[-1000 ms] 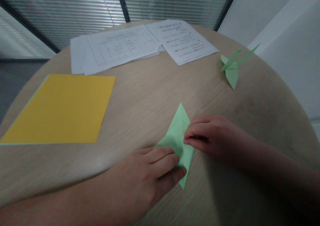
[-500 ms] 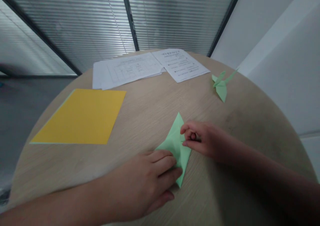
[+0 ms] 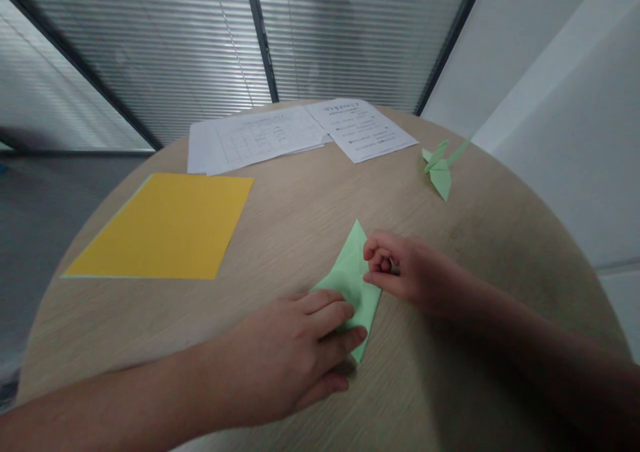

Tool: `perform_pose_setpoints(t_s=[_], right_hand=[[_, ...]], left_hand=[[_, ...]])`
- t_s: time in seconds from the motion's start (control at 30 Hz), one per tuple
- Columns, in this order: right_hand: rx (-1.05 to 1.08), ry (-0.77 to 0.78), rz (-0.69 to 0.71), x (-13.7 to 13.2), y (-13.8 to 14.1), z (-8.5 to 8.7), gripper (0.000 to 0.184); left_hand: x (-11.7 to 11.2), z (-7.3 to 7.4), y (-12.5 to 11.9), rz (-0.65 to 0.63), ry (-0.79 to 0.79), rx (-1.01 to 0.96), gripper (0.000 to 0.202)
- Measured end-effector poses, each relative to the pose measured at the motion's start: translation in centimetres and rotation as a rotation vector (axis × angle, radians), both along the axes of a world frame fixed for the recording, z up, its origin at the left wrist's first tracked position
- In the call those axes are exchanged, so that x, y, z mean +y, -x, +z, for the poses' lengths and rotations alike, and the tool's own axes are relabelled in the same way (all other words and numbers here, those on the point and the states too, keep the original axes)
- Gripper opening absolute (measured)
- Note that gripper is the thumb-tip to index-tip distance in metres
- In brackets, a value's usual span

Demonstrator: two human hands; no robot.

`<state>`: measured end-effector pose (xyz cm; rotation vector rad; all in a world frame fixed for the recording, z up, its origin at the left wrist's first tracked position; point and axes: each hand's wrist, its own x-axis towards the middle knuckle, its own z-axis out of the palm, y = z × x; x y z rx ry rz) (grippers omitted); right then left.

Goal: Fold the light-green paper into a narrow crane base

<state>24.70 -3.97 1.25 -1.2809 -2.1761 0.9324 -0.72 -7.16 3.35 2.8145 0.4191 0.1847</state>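
A light green sheet of origami paper [image 3: 356,265], folded into a pointed kite-like shape, lies on the table in front of me. My left hand [image 3: 305,355] rests flat across its lower left part, fingers stretched out, and covers that side. At the paper's right edge, my right hand [image 3: 400,265] has its fingers curled and the thumb and index finger drawn together on the paper's edge. How much paper is between those fingertips is hard to see.
A stack of yellow paper [image 3: 165,229] with a green sheet showing beneath lies at the left. Printed white sheets [image 3: 265,139] are at the back. A folded green paper crane [image 3: 440,172] stands at the back right of the round wooden table [image 3: 295,202].
My right hand has shifted slightly up along the paper's right edge, its fingers still curled. The left hand stays flat on the paper. The whole view has moved a little.
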Motion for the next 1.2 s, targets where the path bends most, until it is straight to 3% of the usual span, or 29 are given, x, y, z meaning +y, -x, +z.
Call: perform_pose_setpoints(t_s=[0.4,0.77,1.2], right_hand=[[-0.005,-0.010,-0.003,0.10,0.01,0.18,0.022],[-0.018,-0.040,0.005,0.07,-0.17,0.33,0.022],[-0.041,-0.107,0.011,-0.03,-0.30,0.26,0.022]], left_hand=[[-0.02,-0.31,0.07,0.018,0.026,-0.048,0.035],[0.53,0.59,0.60,-0.054,0.089,-0.085,0.027],[0.53,0.66,0.62,-0.110,0.095,-0.078,0.026]])
